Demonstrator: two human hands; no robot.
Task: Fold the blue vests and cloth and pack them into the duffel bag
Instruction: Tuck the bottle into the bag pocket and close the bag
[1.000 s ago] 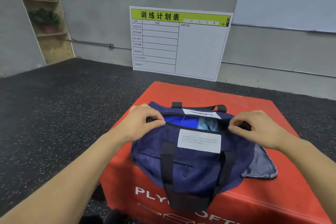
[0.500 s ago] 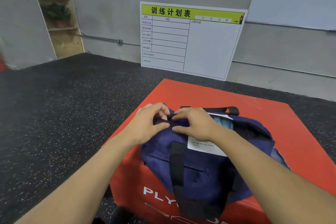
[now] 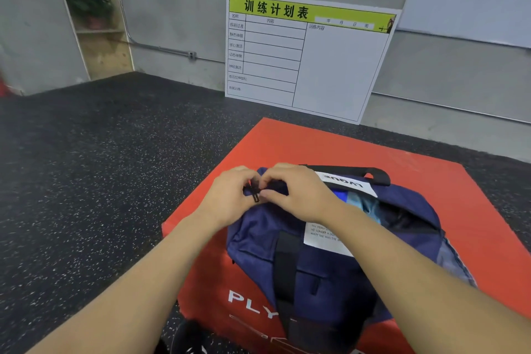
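We see bare red bench point(image 3: 330, 146) beyond the duffel bag point(image 3: 339, 273); both hands crowd its left end, black handle point(image 3: 353, 172) arches behind the gaping right opening.

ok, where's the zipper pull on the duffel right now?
Head view: the zipper pull sits at the left end of the duffel bag opening, between the left hand and right hand on the red box.

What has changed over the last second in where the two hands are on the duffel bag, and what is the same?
The right hand let go of the right end of the opening and crossed to the left end of the duffel bag, meeting the left hand at the zipper pull. The left hand kept its grip there. The bag stays on the red box, unzipped, blue fabric showing.
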